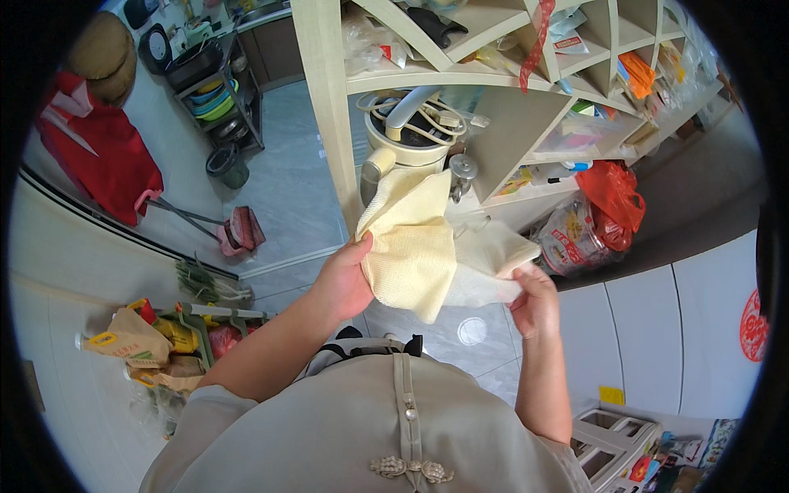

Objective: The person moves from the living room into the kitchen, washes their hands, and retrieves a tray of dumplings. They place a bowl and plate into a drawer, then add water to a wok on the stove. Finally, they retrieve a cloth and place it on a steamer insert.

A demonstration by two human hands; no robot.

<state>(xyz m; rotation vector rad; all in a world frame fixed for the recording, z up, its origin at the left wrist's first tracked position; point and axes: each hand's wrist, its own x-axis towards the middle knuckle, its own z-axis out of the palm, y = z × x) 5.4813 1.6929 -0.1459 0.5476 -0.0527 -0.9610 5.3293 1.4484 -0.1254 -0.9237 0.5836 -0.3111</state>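
My left hand (pixel 345 280) grips the left edge of a yellow ribbed cloth (pixel 410 246), thumb on top. At the right, my right hand (pixel 534 299) pinches the edge of a pale, thin cloth or bag (pixel 487 262), which looks slightly blurred. The two pieces meet or overlap in the middle; whether they are joined I cannot tell. Just beyond the yellow cloth stands a cream cylindrical appliance (pixel 410 154) with a coiled cord and a grey handle on top. A small metal lidded object (pixel 462 172) is to its right.
A cream shelving unit (pixel 431 79) with plastic bags and packets rises ahead. Red plastic bags (pixel 613 197) lie right of it. At the left are a rolling rack (pixel 216 92), a bin (pixel 228 165), a pink dustpan (pixel 237 233) and paper bags (pixel 132 339). White panels (pixel 644 333) stand at the right.
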